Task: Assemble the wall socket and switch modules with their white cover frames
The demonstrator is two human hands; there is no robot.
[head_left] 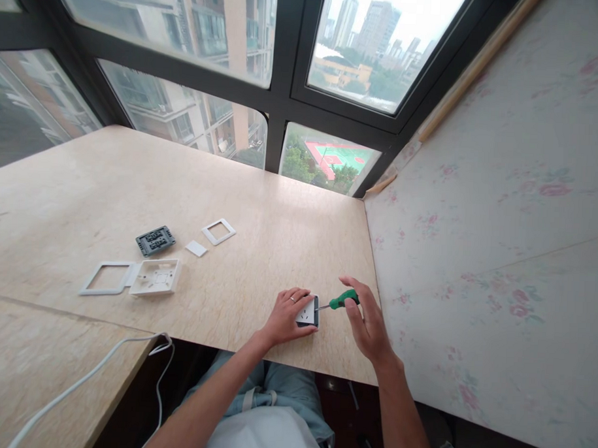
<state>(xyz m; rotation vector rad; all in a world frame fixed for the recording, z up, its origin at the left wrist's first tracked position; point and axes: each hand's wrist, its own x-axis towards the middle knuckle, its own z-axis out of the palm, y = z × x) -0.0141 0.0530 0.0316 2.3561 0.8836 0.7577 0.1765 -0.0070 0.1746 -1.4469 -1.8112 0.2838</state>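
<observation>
Screwdriver tip met the right edge of a white-faced socket lying near the counter's front edge. The person's right hand held its green handle between thumb and fingers; the left hand grasped the socket, thumb nearest. Leftward sat a white box (a frame lay against it).

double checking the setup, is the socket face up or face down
Face up: the socket shows its slotted white front; the left hand holds it.
</observation>
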